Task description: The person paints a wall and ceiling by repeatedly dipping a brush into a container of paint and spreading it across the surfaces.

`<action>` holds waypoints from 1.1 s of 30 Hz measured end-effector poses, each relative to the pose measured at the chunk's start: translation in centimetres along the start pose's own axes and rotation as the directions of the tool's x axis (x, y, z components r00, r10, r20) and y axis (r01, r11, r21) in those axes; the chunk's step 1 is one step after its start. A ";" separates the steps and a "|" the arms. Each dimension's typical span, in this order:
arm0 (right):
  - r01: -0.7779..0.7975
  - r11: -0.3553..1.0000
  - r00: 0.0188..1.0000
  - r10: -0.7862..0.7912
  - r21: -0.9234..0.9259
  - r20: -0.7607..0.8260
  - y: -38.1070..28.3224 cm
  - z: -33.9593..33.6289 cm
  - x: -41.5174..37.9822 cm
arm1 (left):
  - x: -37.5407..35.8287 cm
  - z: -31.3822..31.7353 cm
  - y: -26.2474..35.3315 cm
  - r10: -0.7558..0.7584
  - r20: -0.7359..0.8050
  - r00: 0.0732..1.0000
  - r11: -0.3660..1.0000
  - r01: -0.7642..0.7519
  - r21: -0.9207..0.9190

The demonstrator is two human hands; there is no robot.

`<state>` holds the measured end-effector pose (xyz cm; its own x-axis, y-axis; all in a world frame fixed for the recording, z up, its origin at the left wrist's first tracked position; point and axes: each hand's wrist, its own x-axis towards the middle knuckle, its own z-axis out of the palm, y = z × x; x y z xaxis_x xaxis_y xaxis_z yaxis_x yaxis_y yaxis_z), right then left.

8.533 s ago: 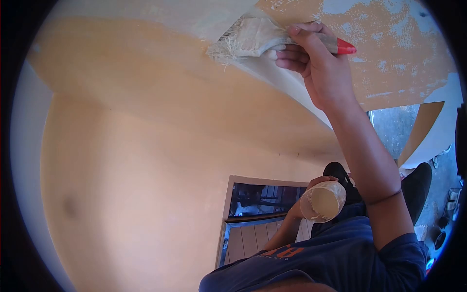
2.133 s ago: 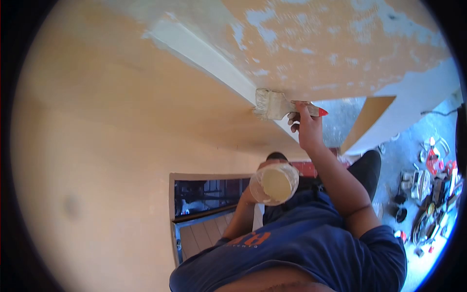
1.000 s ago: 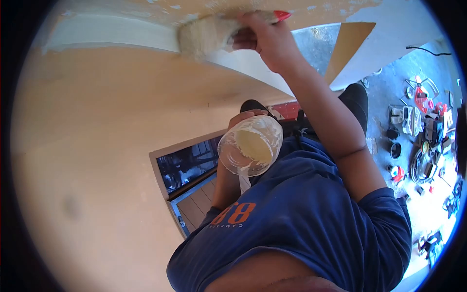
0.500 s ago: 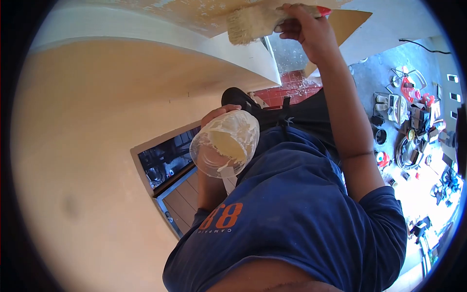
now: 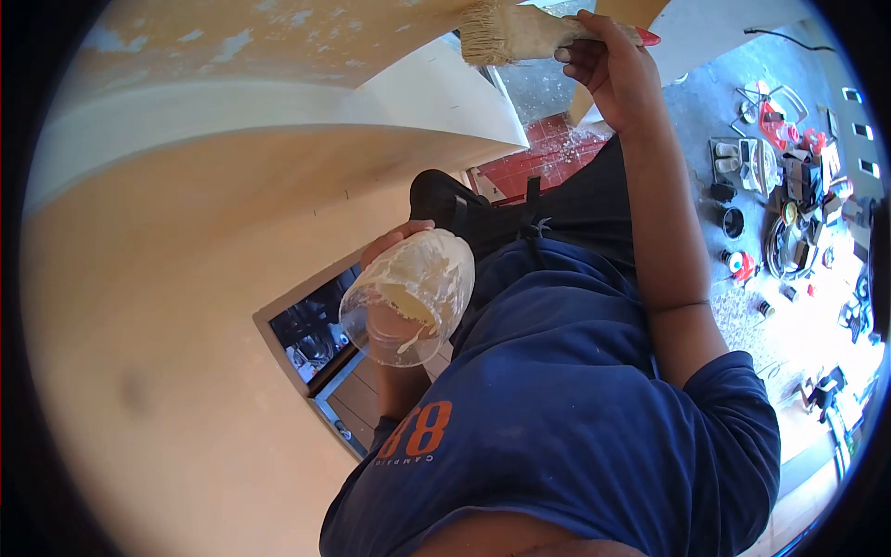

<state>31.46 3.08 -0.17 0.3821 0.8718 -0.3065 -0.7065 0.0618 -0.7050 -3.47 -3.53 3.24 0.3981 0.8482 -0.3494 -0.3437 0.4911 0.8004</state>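
Observation:
My left hand (image 5: pixel 393 243) is closed around a clear plastic container (image 5: pixel 444 277), smeared with pale paint or paste and with a cream-coloured mass inside. It is tilted in front of my left side. At the top of the view my right hand (image 5: pixel 620 79) grips the handle of a wide brush (image 5: pixel 538 35) with a red tip. The bristles look coated and point left, near a patchy, peeling painted surface (image 5: pixel 278 37). Whether they touch it cannot be made out.
A curved cream wall (image 5: pixel 167 278) fills the left, with a framed opening (image 5: pixel 311 334) in it. Red floor tiles (image 5: pixel 566 153) with white flecks lie beyond my legs. Tools, buckets and other clutter (image 5: pixel 789 223) cover the floor at the right. A dark cable (image 5: pixel 789 39) hangs at the upper right.
The brush and my right hand have shifted right and slightly up in the view. The container and my left hand sit further left and lower. The whole view has also shifted a little.

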 end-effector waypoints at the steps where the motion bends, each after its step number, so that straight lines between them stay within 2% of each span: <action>1: 0.005 1.000 1.000 -0.005 0.004 -0.012 0.0 -0.3 0.0 | -0.1 -0.1 0.1 -0.010 0.008 1.000 1.000 0.010 0.004; 3: 0.013 1.000 0.998 -0.014 -0.018 -0.064 0.0 -0.9 -0.1 | 0.0 -0.4 0.5 -0.130 -0.161 0.978 0.977 0.154 0.148; 4: 0.013 1.000 0.997 -0.014 -0.016 -0.077 0.2 -1.3 0.0 | 0.2 0.5 0.0 -0.142 -0.157 0.977 0.975 0.165 0.151; 5: 0.035 0.999 0.997 -0.035 -0.001 -0.070 0.4 -1.8 0.0 | 0.4 1.9 -0.8 0.100 -0.007 0.995 0.967 -0.096 0.237; 6: 0.056 0.998 0.996 -0.055 0.013 -0.064 0.7 -2.2 -0.1 | 0.4 2.6 -1.4 0.323 0.160 0.933 0.892 -0.356 0.277; 7: 0.054 0.998 0.996 -0.053 0.015 -0.078 0.7 -2.4 -0.2 | 0.2 2.4 -1.3 0.310 0.162 0.937 0.896 -0.345 0.279; 9: -0.029 0.999 0.994 0.032 0.033 -0.102 0.6 -2.8 -0.3 | -0.2 1.5 -0.8 0.135 0.159 0.978 0.915 -0.185 0.360; 10: -0.032 0.999 0.993 0.035 0.034 -0.112 0.8 -2.9 -0.3 | -0.1 0.9 -0.4 0.124 0.159 0.979 0.916 -0.174 0.360; 11: -0.020 0.999 0.988 0.023 0.026 -0.151 0.9 -3.1 -0.4 | 0.0 0.3 -0.1 -0.101 -0.129 0.987 0.958 0.131 0.256; 12: -0.007 1.000 0.982 0.010 0.016 -0.186 1.1 -3.2 -0.5 | 0.2 -0.1 0.0 -0.340 -0.374 0.863 0.917 0.392 0.072; 13: -0.008 1.000 0.982 0.011 0.016 -0.189 1.4 -3.8 -0.5 | 0.3 0.0 -0.3 -0.343 -0.373 0.862 0.916 0.395 0.071; 15: 0.038 0.998 0.985 -0.030 0.046 -0.168 1.8 -4.7 -0.6 | 0.3 0.6 -0.6 -0.241 -0.363 0.900 0.847 0.377 0.375; 16: 0.041 0.998 0.986 -0.033 0.045 -0.165 1.7 -4.8 -0.6 | 0.3 1.0 -0.7 -0.237 -0.361 0.902 0.849 0.373 0.375; 18: 0.018 1.000 0.982 -0.012 0.026 -0.189 1.4 -4.4 -1.2 | 0.3 2.0 -0.8 -0.131 -0.244 0.961 0.950 0.192 0.245; 19: 0.021 0.999 0.983 -0.016 0.026 -0.180 1.3 -4.5 -1.3 | 0.6 2.4 -1.3 -0.122 -0.243 0.962 0.952 0.182 0.246; 20: 0.014 0.999 0.985 -0.008 0.035 -0.171 1.3 -4.5 -1.4 | 1.1 2.8 -1.7 0.043 -0.007 0.999 0.985 -0.041 0.169; 21: 0.004 0.999 0.988 0.003 0.046 -0.157 1.4 -4.6 -1.2 | 1.6 3.1 -1.8 0.231 0.210 0.950 0.968 -0.246 0.049; 22: 0.005 0.999 0.991 0.002 0.050 -0.137 1.4 -4.5 -1.1 | 1.8 2.9 -1.7 0.249 0.206 0.946 0.963 -0.265 0.053; 24: -0.024 0.999 0.987 0.031 0.047 -0.156 1.3 -3.9 -1.4 | 1.8 2.0 -1.7 0.141 0.200 0.970 0.989 -0.145 0.005; 25: -0.027 0.998 0.991 0.034 0.051 -0.132 1.5 -3.6 -1.6 | 1.4 1.3 -1.8 0.162 0.191 0.968 0.986 -0.168 0.011; 26: -0.070 0.996 0.987 0.078 0.060 -0.140 1.6 -3.3 -1.6 | 1.0 0.6 -1.9 0.021 0.047 0.999 0.997 -0.017 -0.073; 27: -0.111 0.992 0.983 0.120 0.067 -0.140 1.6 -2.7 -1.6 | 0.8 0.5 -1.8 -0.125 -0.083 0.989 0.978 0.109 -0.181; 28: -0.156 0.987 0.981 0.159 0.034 -0.114 1.4 -1.8 -2.0 | 1.2 3.1 -1.7 0.228 0.092 0.969 0.974 -0.228 -0.005; 29: -0.153 0.988 0.986 0.155 0.032 -0.062 1.4 -0.9 -2.2 | 1.3 3.4 -1.6 0.277 0.083 0.957 0.961 -0.278 0.003; 32: -0.225 0.973 0.974 0.226 -0.043 0.022 2.0 1.5 -2.8 | 1.7 3.3 -0.6 0.367 0.217 0.905 0.927 -0.375 -0.002; 33: -0.233 0.969 0.970 0.238 -0.086 0.056 2.1 2.4 -3.0 | 1.7 3.3 -0.2 0.397 0.218 0.892 0.914 -0.406 -0.004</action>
<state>27.40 1.77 0.78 0.1691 0.8874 -0.4288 -0.7223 -0.1845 -0.6665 0.06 -2.86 4.11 0.4037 0.9080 0.1121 -0.4791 0.1054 0.8714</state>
